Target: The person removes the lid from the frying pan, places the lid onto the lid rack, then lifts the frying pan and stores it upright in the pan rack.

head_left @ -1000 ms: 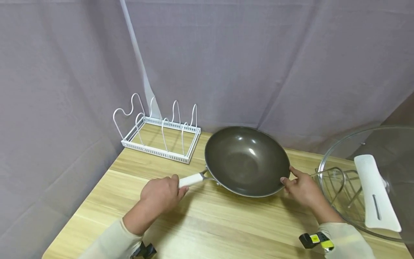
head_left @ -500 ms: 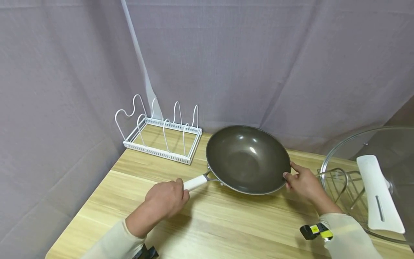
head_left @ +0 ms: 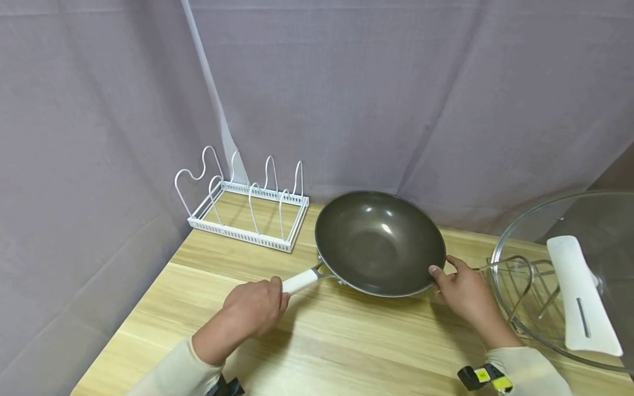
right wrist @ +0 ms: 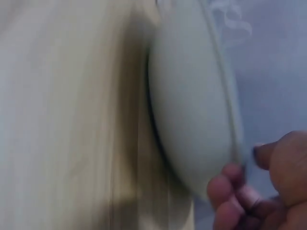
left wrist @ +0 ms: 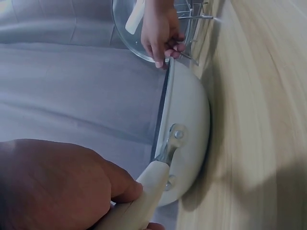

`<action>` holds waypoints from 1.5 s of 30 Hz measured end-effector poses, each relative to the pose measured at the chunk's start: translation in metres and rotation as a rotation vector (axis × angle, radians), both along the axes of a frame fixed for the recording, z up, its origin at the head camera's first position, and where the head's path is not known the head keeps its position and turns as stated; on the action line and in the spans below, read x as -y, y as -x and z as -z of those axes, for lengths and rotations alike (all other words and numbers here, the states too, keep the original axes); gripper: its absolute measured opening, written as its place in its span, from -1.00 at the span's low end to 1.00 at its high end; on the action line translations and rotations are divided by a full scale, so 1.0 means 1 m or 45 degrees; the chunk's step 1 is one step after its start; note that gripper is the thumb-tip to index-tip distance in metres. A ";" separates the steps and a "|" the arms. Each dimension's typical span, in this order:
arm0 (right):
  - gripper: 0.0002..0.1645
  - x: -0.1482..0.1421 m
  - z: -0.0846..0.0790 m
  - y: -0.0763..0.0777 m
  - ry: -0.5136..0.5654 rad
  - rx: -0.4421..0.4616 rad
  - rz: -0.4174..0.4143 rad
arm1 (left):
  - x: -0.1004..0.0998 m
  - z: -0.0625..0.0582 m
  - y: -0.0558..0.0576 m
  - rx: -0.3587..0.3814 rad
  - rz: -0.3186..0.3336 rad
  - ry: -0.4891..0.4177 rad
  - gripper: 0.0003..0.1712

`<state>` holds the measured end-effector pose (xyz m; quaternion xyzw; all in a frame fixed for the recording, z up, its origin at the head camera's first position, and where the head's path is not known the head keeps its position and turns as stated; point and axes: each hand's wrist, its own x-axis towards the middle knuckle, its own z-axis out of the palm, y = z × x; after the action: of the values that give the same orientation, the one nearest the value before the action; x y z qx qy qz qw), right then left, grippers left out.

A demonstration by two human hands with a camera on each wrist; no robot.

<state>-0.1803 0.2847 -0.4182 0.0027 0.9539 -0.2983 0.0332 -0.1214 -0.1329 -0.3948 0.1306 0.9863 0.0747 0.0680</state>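
Where the counter meets the grey curtain, you have a white rack at the far left, its wire dividers standing upright and its near right corner close to the wok. The wok itself is in the middle, opening upward, low over the wood; whether its base touches is hard to tell. To your right, a metal wire rack shows through a big glass lid, crowding the space just beside your wrist. Both your hands are clamped on the wok, well apart. Your left hand wraps its white handle, back of the hand up. Your right hand pinches the right side of the rim, thumb over the edge, other fingers curled outside.
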 end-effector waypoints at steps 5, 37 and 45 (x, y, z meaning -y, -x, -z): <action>0.31 0.022 -0.011 -0.023 -0.014 0.108 0.038 | -0.001 -0.002 0.000 -0.043 0.015 0.009 -0.60; 0.30 0.044 -0.001 -0.019 -0.007 0.066 -0.005 | -0.011 -0.004 -0.006 0.111 0.018 -0.072 -0.62; 0.25 0.037 -0.003 -0.011 0.059 0.088 -0.038 | -0.012 -0.005 -0.008 0.216 0.121 -0.205 -0.63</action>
<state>-0.1694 0.2474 -0.4155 -0.0021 0.9449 -0.3195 0.0708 -0.1131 -0.1209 -0.3901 0.1754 0.9605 0.1613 0.1438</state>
